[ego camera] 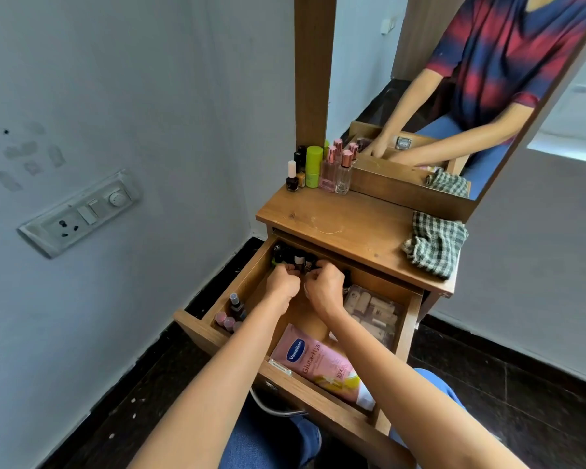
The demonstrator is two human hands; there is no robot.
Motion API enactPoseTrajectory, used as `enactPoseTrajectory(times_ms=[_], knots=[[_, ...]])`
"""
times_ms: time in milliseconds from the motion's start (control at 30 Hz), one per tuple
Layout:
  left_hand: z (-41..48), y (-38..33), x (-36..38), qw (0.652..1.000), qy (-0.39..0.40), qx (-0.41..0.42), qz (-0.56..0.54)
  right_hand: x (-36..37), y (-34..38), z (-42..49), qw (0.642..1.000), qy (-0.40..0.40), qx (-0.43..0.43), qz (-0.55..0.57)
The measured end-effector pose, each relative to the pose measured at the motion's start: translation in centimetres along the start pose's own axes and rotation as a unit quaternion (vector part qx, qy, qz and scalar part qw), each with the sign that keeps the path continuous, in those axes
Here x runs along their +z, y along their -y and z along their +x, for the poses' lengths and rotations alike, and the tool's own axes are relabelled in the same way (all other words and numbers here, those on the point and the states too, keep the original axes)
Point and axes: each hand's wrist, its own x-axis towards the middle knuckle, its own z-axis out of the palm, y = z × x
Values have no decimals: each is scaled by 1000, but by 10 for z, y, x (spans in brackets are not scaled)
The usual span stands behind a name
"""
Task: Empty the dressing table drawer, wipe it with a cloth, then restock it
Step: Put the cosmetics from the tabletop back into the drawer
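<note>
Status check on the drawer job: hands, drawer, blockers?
Left hand and right hand pinching small bottles at drawer back. Drawer open, not yet emptied: Vaseline tube, clear box inside. Checked cloth on tabletop, no obstruction.

A single wide-angle camera sits on the person's head, facing forward and steeply down over the open drawer [407,333] of the dressing table [335,214]. It is near: both forearms enter from the bottom edge. The left hand [283,282] and right hand [322,287], fingers curled among small bottles [298,258] at the drawer's back, sit at the frame's middle. The wall [115,96] fills the left side, bent by the lens. The mirror [403,79] at upper right faces back, showing the same hands and drawer from the opposite side.
</note>
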Motion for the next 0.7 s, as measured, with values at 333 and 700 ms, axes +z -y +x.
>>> enactPoseTrajectory(times_ms=[333, 700], knots=[[-15, -10, -25, 994, -21, 82, 65, -20, 8, -30, 994, 15, -110, 1], [24, -96, -59, 954, -144, 259, 54, -53, 96, 70, 960, 18, -230, -159]])
